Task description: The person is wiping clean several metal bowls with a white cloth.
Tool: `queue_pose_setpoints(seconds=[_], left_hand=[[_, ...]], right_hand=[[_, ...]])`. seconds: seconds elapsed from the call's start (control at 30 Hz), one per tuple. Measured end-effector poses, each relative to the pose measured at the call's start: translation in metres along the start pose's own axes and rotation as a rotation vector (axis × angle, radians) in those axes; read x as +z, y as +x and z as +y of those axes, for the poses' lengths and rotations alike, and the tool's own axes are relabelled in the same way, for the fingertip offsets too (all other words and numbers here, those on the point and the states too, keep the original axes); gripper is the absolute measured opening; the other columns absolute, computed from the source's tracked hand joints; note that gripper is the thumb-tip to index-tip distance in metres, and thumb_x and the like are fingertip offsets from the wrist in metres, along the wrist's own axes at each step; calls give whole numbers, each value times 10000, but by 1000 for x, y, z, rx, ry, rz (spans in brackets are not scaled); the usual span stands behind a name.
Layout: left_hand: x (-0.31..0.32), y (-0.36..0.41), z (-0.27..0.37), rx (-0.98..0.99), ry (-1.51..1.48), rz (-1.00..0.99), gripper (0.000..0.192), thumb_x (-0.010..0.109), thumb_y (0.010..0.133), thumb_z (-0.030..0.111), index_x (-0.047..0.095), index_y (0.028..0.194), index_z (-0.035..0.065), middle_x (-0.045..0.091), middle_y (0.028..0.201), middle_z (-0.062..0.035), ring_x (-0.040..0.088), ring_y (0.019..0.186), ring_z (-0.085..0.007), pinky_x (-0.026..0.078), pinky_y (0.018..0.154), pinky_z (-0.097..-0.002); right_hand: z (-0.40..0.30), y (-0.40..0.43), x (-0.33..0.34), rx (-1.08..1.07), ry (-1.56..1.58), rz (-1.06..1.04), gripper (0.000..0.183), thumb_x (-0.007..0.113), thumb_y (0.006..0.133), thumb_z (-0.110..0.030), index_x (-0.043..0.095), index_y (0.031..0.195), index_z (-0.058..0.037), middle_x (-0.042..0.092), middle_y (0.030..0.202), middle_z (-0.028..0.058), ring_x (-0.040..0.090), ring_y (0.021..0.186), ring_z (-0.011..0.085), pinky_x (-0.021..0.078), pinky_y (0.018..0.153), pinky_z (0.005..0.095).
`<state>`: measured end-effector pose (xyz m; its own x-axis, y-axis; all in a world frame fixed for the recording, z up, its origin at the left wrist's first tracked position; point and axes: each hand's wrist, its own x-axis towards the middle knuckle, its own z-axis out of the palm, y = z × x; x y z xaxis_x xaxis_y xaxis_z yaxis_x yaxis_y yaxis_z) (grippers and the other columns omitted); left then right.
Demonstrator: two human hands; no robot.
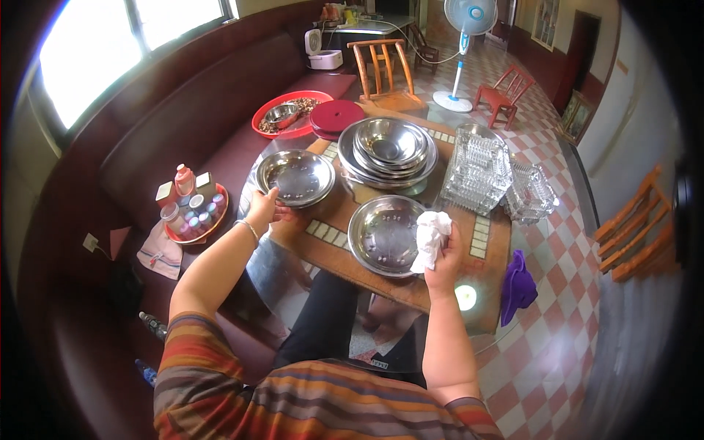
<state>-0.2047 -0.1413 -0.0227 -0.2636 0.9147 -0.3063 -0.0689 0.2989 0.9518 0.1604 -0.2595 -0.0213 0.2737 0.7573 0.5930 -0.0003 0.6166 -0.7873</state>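
Observation:
My left hand grips the near left rim of a shallow stainless steel dish at the table's left side. A white cloth is bunched in my right hand, against the right rim of a second steel dish, which lies near the table's front edge. Behind the two dishes stands a stack of steel bowls of several sizes. Dark red round lids lie to the left of the stack.
Stacked clear glass trays stand at the table's right, and a purple cloth hangs at its right edge. On the bench are a tray of bottles and jars and a red basin. A wooden chair stands behind the table.

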Motion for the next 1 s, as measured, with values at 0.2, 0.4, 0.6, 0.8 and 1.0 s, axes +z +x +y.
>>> queue_pose_setpoints(seconds=[0.2, 0.4, 0.6, 0.8, 1.0], left_hand=[[-11, 0, 2, -33, 201, -29, 453, 459, 906, 470, 436, 983, 23, 559, 687, -89, 609, 526, -208, 454, 382, -288], [-20, -7, -10, 44, 444, -20, 444, 467, 922, 420, 541, 726, 28, 520, 518, -53, 542, 417, -146, 420, 367, -275], [-14, 5, -16, 212, 690, 51, 400, 492, 920, 374, 588, 789, 9, 568, 561, -65, 528, 428, -138, 419, 428, -281], [72, -83, 1, 338, 704, -302, 344, 566, 889, 347, 576, 957, 11, 594, 695, -62, 556, 502, -120, 466, 478, -276], [118, -99, -3, 287, 843, -431, 404, 653, 815, 320, 452, 967, 5, 563, 694, -78, 577, 500, -132, 453, 390, -267]], right_hand=[[-1, -2, -1, 36, 8, 23, 256, 546, 851, -40, 514, 1101, 6, 542, 987, 25, 531, 902, 109, 426, 815, 235], [-15, -1, 0, -11, 102, 50, 316, 560, 861, -60, 485, 1158, 18, 546, 1030, 37, 542, 939, 125, 431, 840, 249], [-11, -1, -4, -33, 110, 57, 379, 583, 858, -79, 474, 1207, 24, 576, 1077, 51, 555, 983, 138, 441, 874, 266], [-16, 5, -13, 41, 244, 161, 342, 557, 880, -47, 469, 1207, 0, 558, 1087, 47, 541, 954, 124, 439, 851, 254], [-2, 8, -10, 191, 218, 182, 264, 545, 885, -25, 509, 1147, -33, 582, 950, 8, 560, 797, 76, 472, 663, 206]])
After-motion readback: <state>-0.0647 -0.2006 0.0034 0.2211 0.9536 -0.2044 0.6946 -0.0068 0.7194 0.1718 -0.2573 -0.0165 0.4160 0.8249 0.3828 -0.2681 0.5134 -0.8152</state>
